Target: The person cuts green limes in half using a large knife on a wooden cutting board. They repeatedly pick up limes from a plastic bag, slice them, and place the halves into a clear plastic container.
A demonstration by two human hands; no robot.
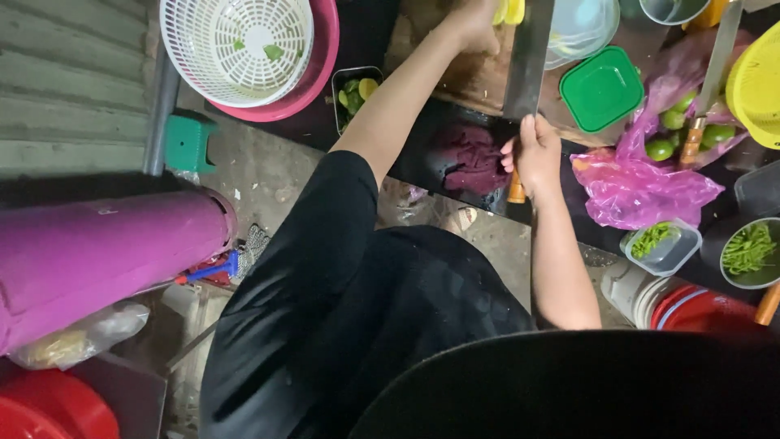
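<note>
My right hand (535, 154) is clamped around the wooden handle of a cleaver (528, 61); the broad blade points away from me over the wooden cutting board (471, 77). My left hand (475, 24) is up at the top edge of the view, fingers curled down on a yellow-green piece of fruit (509, 10) that sits on the board just beside the blade. The fruit is mostly cut off by the frame, so I can't tell how tight that grip is. The hands are apart, one at each end of the blade.

A dark purple rag (471, 158) lies bunched at the near edge of the counter, just left of my right hand. A small metal tin with lime pieces (353, 93) sits left of my left forearm. A white colander (236, 45) rests inside a pink basin (321, 61) at the far left. A green square lid (601, 88) lies right of the blade, with clear plastic lids (581, 28) behind it. A pink plastic bag (642, 179) holds whole green limes (670, 134), and a second knife (711, 77) with a wooden handle lies across it. A yellow basket (756, 85) is at the right edge. A clear tub (662, 248) and a round bowl (751, 252) nearer to me both hold sliced green bits. A big magenta roll (97, 256) lies lower left.
</note>
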